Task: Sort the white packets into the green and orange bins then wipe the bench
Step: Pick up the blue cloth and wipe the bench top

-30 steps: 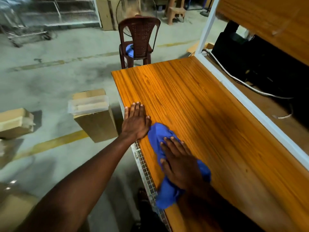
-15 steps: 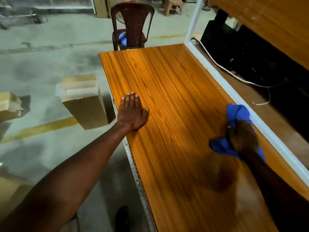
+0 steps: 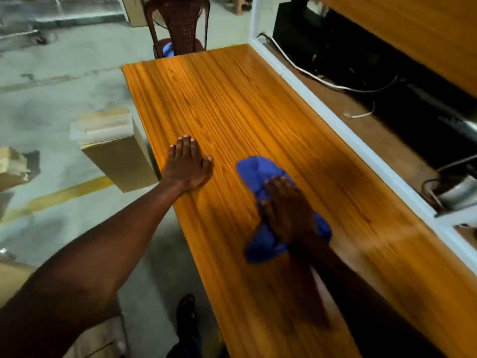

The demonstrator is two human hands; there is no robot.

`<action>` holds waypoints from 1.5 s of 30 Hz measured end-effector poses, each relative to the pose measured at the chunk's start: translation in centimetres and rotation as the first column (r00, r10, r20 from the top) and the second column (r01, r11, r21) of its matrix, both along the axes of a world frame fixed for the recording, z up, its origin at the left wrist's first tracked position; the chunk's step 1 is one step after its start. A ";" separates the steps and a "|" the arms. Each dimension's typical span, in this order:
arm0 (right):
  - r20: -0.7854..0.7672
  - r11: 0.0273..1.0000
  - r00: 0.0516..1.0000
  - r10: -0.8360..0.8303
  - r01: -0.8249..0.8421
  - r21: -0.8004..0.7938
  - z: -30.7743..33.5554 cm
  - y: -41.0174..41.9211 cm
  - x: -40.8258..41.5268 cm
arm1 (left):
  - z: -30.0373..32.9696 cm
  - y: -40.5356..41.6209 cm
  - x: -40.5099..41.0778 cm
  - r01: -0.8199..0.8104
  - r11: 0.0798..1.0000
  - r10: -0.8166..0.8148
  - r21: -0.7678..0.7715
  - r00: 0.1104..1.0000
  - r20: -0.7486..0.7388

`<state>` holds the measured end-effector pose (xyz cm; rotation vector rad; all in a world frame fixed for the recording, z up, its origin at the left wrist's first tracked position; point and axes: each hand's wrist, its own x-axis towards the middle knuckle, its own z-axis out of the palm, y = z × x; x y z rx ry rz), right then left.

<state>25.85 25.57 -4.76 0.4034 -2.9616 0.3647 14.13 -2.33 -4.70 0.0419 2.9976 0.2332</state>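
Note:
The orange wooden bench (image 3: 232, 99) runs away from me with nothing on its top but a blue cloth (image 3: 258, 171). My right hand (image 3: 289, 210) presses flat on the cloth near the bench's middle, fingers pointing away. My left hand (image 3: 187, 164) lies flat, palm down, fingers together, on the bench's left edge. No white packets and no green or orange bins are in view.
A white frame rail (image 3: 335, 125) borders the bench's right side, with cables and dark equipment behind it. A brown plastic chair (image 3: 178, 24) stands at the far end. Cardboard boxes (image 3: 116, 148) sit on the concrete floor to the left.
My right hand has swept the blue cloth from the bench's right rail back toward the middle. My left hand has stayed flat on the left edge.

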 end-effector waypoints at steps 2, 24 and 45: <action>-0.006 0.976 0.980 -0.201 0.201 0.081 -0.4 9.2 -2.5 | 0.1 0.8 1.4 0.014 1.000 -0.014 0.002 1.000 0.001; -0.054 0.953 0.952 -0.302 0.300 -0.048 1.4 8.0 17.6 | 0.8 8.7 14.6 0.151 0.988 -0.151 -0.012 0.988 0.028; 0.020 0.993 0.992 -0.122 0.122 -0.001 0.4 3.2 31.0 | 0.9 9.6 19.2 0.274 0.962 -0.274 -0.012 0.962 0.018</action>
